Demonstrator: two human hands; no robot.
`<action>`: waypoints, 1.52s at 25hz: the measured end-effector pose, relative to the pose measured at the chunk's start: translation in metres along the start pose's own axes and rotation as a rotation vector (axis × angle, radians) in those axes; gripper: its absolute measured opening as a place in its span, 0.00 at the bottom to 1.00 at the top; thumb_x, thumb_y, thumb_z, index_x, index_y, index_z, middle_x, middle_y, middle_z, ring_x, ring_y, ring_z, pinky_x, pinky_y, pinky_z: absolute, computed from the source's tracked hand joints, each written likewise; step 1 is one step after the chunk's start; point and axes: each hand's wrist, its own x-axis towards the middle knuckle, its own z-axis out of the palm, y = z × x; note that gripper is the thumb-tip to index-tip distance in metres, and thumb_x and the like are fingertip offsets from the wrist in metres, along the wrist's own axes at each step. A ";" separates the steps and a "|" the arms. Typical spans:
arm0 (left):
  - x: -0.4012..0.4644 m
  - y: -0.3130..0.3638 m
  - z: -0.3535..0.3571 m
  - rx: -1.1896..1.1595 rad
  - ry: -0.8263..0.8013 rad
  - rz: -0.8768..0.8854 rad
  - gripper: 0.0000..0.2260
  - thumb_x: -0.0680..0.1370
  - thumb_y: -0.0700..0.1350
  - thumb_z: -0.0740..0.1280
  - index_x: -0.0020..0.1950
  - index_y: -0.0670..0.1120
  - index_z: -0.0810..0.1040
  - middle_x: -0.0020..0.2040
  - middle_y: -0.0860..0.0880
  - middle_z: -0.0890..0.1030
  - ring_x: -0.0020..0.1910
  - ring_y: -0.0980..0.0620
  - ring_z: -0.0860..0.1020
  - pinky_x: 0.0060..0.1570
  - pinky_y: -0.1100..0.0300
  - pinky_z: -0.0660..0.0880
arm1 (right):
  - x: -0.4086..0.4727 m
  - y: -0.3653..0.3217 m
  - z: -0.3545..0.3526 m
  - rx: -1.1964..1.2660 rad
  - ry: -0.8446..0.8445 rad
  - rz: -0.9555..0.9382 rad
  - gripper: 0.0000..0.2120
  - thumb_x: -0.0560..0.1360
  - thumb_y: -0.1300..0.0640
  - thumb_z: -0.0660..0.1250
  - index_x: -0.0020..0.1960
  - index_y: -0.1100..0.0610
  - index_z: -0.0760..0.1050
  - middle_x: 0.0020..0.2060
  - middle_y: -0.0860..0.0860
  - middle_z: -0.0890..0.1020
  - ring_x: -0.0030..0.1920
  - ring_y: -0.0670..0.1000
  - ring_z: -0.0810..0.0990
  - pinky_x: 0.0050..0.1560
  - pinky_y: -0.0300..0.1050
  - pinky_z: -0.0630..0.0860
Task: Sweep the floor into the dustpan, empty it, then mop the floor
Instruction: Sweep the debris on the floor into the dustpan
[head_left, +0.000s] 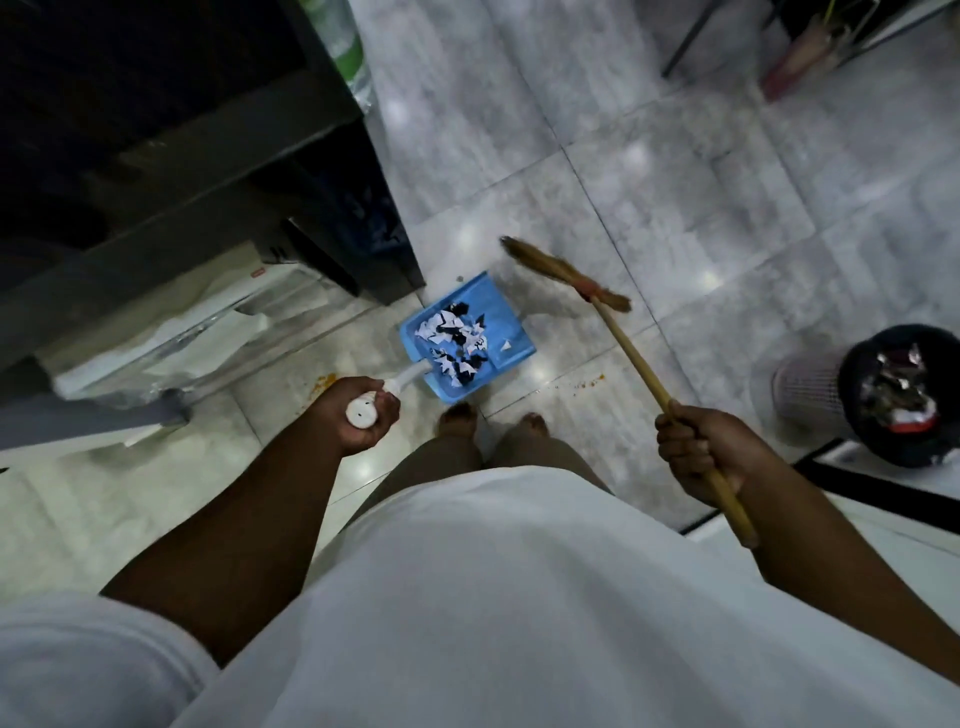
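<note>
A blue dustpan (506, 317) sits low over the pale tiled floor just ahead of my bare feet, loaded with torn black-and-white paper scraps (457, 343). My left hand (353, 415) is closed around the end of its white handle (402, 382). My right hand (698, 447) grips the wooden stick of a broom (631, 358), whose straw head (550, 270) hangs just beyond the dustpan's far right edge. Orange crumbs (589, 384) lie on the tiles between dustpan and broom stick, and more lie near my left hand.
A dark cabinet (182, 171) fills the left side, with a white appliance (171, 332) below it. A round waste bin (893, 395) full of rubbish stands at the right. Furniture legs (685, 47) stand far back. A black-edged mat (872, 488) lies by the bin.
</note>
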 end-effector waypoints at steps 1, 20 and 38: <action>-0.002 -0.003 -0.004 0.002 -0.001 -0.004 0.09 0.72 0.38 0.61 0.50 0.34 0.69 0.29 0.44 0.72 0.22 0.53 0.74 0.24 0.70 0.73 | 0.003 -0.005 0.005 -0.024 -0.002 0.010 0.16 0.83 0.52 0.53 0.37 0.56 0.65 0.20 0.47 0.63 0.15 0.42 0.61 0.11 0.32 0.56; -0.029 -0.235 -0.137 -0.819 -0.315 0.219 0.37 0.46 0.24 0.78 0.52 0.36 0.69 0.28 0.46 0.72 0.21 0.55 0.73 0.18 0.67 0.72 | 0.030 -0.075 0.093 -0.953 0.039 0.202 0.16 0.82 0.54 0.53 0.37 0.56 0.65 0.21 0.47 0.63 0.16 0.43 0.60 0.12 0.32 0.57; -0.046 -0.368 -0.299 -1.518 -0.321 0.444 0.11 0.79 0.43 0.55 0.52 0.35 0.67 0.28 0.43 0.71 0.18 0.53 0.72 0.16 0.66 0.72 | 0.030 0.211 0.308 -1.591 -0.111 0.247 0.18 0.83 0.55 0.52 0.35 0.57 0.65 0.19 0.47 0.64 0.15 0.43 0.61 0.13 0.31 0.56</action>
